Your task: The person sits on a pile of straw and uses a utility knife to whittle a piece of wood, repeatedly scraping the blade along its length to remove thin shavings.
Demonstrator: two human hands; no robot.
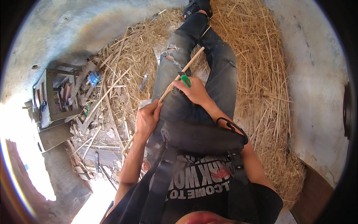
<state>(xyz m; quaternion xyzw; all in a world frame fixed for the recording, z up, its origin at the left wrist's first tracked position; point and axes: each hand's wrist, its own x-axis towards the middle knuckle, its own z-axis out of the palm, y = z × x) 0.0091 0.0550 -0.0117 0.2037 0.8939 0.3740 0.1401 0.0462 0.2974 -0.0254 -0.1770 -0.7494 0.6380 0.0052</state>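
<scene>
A long pale wooden stick [196, 56] slants across my thighs, its far end between my knees and its near end passing under my left forearm. My left hand [148, 116] is closed around the stick's near part. Farther along, my right hand [196, 92] grips a small green-handled tool [185, 80], whose dark head rests against the stick. The exact kind of tool cannot be made out. A thin curled shaving [175, 92] hangs by the right thumb. My legs in torn jeans [220, 63] stretch away beneath the stick.
Straw-like shavings [261, 71] cover the floor on both sides of my legs. A flat metallic item [143, 82] lies left of my thigh. Farther left are a blue plastic bag [94, 77] and a wooden-framed box [46, 97]. A pale wall [313, 74] rises at the right.
</scene>
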